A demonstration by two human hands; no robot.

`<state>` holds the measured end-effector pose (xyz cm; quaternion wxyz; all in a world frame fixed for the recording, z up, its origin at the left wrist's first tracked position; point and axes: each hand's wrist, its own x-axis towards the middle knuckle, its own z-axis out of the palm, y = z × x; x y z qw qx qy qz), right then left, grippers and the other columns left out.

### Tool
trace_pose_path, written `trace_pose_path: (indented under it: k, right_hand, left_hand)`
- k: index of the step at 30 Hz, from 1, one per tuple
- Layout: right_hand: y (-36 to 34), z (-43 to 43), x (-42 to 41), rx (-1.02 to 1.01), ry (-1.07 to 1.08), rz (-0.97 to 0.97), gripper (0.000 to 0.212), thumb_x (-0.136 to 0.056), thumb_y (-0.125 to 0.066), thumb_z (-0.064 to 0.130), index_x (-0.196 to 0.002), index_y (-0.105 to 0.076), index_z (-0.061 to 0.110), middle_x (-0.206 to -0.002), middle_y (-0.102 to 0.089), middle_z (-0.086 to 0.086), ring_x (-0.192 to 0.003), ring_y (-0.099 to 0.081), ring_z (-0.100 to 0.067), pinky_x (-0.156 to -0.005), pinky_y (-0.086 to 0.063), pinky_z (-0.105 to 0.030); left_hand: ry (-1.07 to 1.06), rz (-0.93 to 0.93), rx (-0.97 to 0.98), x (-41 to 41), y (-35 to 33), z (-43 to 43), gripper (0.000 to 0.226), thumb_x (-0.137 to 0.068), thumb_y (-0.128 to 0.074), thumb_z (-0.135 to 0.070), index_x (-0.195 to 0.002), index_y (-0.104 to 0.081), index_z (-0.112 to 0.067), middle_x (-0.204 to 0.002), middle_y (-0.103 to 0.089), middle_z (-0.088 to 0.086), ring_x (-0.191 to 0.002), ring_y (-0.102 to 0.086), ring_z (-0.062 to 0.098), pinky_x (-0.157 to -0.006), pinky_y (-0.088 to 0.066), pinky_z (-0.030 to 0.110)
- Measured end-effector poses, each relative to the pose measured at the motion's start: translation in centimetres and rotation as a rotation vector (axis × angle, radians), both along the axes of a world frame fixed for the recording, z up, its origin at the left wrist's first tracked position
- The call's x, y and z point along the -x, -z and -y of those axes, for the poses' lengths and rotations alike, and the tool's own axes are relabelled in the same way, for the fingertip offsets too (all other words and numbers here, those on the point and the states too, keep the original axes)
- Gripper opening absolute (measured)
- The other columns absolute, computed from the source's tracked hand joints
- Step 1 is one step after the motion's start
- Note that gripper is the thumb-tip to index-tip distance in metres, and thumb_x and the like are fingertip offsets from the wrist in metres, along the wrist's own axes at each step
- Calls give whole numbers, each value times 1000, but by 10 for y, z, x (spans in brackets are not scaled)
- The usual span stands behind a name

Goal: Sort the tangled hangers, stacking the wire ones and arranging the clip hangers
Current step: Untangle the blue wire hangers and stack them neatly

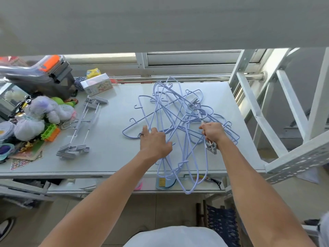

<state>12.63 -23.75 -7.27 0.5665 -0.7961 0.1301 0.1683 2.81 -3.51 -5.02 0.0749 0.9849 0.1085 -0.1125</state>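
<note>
A tangled heap of pale blue wire hangers [175, 111] lies on the right half of the white table [114, 139], some loops hanging over the front edge. My left hand [154, 141] rests on the heap's left side with fingers spread over the wires. My right hand [212, 133] grips a clip hanger [211, 146] inside the tangle; its grey clip sticks out below my fist. Several grey clip hangers [80, 127] lie side by side on the table's left half, apart from the heap.
Plush toys [35, 116], a green and orange plastic piece [50, 132], a small box [97, 84] and a dark toolbox [48, 77] crowd the table's left end. A white metal ladder frame [284, 107] stands right of the table. A lower shelf holds a blue brush [164, 183].
</note>
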Motion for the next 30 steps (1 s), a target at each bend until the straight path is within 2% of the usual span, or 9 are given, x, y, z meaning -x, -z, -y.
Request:
trace_pose_path:
  k: [3,6,10,13,18,21,24,27,30]
  right_hand:
    - [0,-4,2,156,-139,88,25,-90,-59,15,-67,-58,7,-57,-46,-6,-50,-41,-18,-48,-35,-25]
    - [-5,-5,5,285,-264,120,24,-90,-61,15,-67,-61,6,-60,-48,-6,-54,-42,-17,-52,-34,-28]
    - [-6,-8,8,95,-213,64,21,-91,-61,8,-92,-68,-12,-76,-59,-14,-62,-55,-14,-59,-47,-22]
    - [-9,-11,10,71,-269,22,12,-93,-59,8,-91,-67,-1,-78,-63,-11,-69,-59,-15,-62,-48,-22]
    - [-10,-4,0,273,-195,51,13,-85,-65,9,-80,-68,-3,-69,-62,-11,-57,-59,-20,-59,-53,-33]
    - [-11,2,0,481,-232,132,23,-81,-72,21,-72,-66,1,-60,-56,-9,-56,-52,-22,-58,-44,-29]
    - [-15,1,2,586,-264,172,24,-83,-70,27,-84,-71,3,-77,-69,-14,-67,-61,-24,-63,-49,-30]
    - [-22,-4,5,685,-284,186,19,-86,-65,24,-90,-69,6,-89,-69,-13,-81,-65,-28,-72,-53,-34]
    - [-31,-16,13,779,-169,502,19,-87,-58,26,-92,-65,9,-96,-65,-12,-90,-62,-30,-74,-50,-35]
  left_hand:
    - [-124,-58,101,-4,4,23,74,-82,-34,-75,-136,-42,-25,-141,-40,6,-138,-14,39,-101,-26,68]
    - [-134,-89,48,-6,12,36,82,-80,-33,-78,-144,-32,-27,-152,-29,7,-143,5,42,-101,-15,73]
    - [-159,-80,48,-8,17,43,51,-89,-38,-60,-123,-55,-26,-151,-30,8,-143,10,43,-101,-14,74]
    - [-203,-62,73,-11,16,44,36,-90,-39,-41,-106,-63,-19,-146,-36,7,-144,3,40,-102,-18,71]
    - [-206,41,80,-11,20,36,39,-94,-36,-39,-98,-67,-17,-138,-44,2,-143,-4,36,-101,-23,67]
    - [-199,117,42,-11,18,32,45,-98,-35,-46,-98,-71,-19,-136,-46,-3,-143,-4,35,-101,-25,65]
    - [-204,184,35,-14,11,31,45,-98,-40,-48,-98,-72,-16,-128,-53,-3,-142,-13,32,-101,-27,65]
    - [-160,197,21,-17,8,30,45,-98,-41,-48,-100,-72,-15,-127,-54,-3,-139,-24,27,-99,-31,62]
    - [-153,93,135,-18,9,22,44,-99,-33,-44,-115,-64,-17,-139,-42,4,-136,-23,27,-98,-38,59]
